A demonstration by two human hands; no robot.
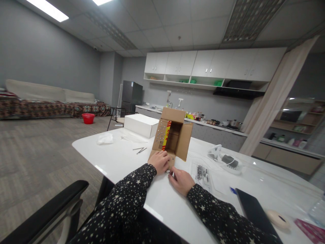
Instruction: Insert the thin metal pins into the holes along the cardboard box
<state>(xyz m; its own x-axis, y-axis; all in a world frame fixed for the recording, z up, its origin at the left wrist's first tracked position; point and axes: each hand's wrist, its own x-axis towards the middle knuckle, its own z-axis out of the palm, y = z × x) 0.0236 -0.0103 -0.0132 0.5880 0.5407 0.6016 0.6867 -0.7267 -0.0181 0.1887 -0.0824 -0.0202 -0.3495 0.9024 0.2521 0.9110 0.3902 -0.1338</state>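
A cardboard box (173, 137) lies on the white table in front of me, its mouth facing me and its flaps spread out. Small pale spots dot its left side, beside a yellow and red strip (166, 135). My left hand (159, 162) is closed over the lower flap, fingers bent and pressed on the cardboard. Just to its right, my right hand (182, 181) has its fingers curled in at that flap's near edge. A small pale and dark bit shows by the fingertips; what it is, I cannot make out.
Behind the box sits a white box (141, 124). Thin metal rods (141, 150) and crumpled plastic (105, 138) lie left. To the right are a clear tray with dark small parts (202, 173), a white corded device (230, 163), a black tablet (254, 210) and a beige mouse (278, 218).
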